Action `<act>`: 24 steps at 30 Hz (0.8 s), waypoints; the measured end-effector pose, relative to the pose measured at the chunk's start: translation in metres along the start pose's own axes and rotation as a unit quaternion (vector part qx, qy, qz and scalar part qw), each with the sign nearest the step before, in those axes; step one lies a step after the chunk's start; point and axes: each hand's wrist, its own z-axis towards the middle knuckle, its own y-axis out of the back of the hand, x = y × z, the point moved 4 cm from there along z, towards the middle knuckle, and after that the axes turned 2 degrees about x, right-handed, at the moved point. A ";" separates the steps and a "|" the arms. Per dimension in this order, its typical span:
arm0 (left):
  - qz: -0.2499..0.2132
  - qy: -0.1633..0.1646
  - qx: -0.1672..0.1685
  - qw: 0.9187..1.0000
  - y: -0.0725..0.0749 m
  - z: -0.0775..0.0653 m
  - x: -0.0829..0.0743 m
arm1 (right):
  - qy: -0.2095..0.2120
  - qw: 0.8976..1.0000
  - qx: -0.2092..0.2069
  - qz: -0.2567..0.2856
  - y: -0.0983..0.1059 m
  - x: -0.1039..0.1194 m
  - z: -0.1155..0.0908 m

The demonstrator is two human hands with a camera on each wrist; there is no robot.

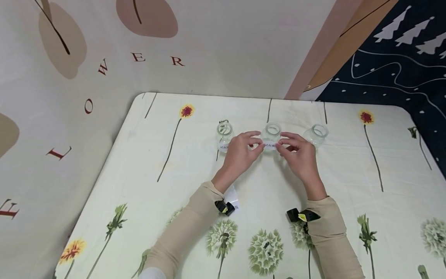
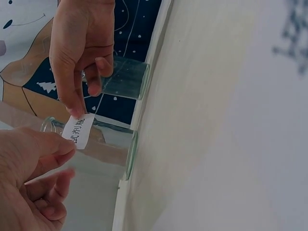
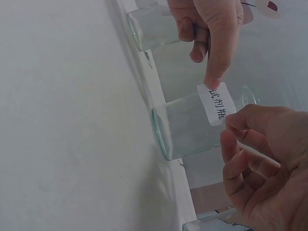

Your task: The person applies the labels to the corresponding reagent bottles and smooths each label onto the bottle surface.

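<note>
Pinching the label (image 1: 270, 145) by opposite ends in a closed thumb-and-finger grip of left hand (image 1: 240, 151) and right hand (image 1: 301, 155), presumably to keep it flat and level; holding it at the front of the middle bottle (image 1: 271, 135), upright on the counter (image 1: 195, 166) between left bottle (image 1: 224, 135) and right bottle (image 1: 314, 135)

White floral-printed tablecloth (image 1: 122, 174), pale wall covering (image 1: 237, 58) lettered FLOWER in red, navy wall covering (image 1: 379, 87) patterned with white fir trees

white label (image 3: 217, 105) at middle jar (image 3: 183, 129): 试剂瓶 | left jar (image 1: 224, 137), label (image 1: 223, 147): 试剂, rest hidden | wall (image 1: 230, 66): FLOWER
</note>
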 end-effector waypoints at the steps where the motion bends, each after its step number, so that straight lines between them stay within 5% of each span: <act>1: 0.000 0.001 -0.001 1.000 0.000 0.000 0.000 | -0.001 1.000 -0.001 -0.001 0.000 0.000 0.000; 24: -0.030 0.032 -0.027 0.999 -0.001 0.001 0.001 | -0.031 0.999 -0.011 0.013 0.000 -0.002 0.002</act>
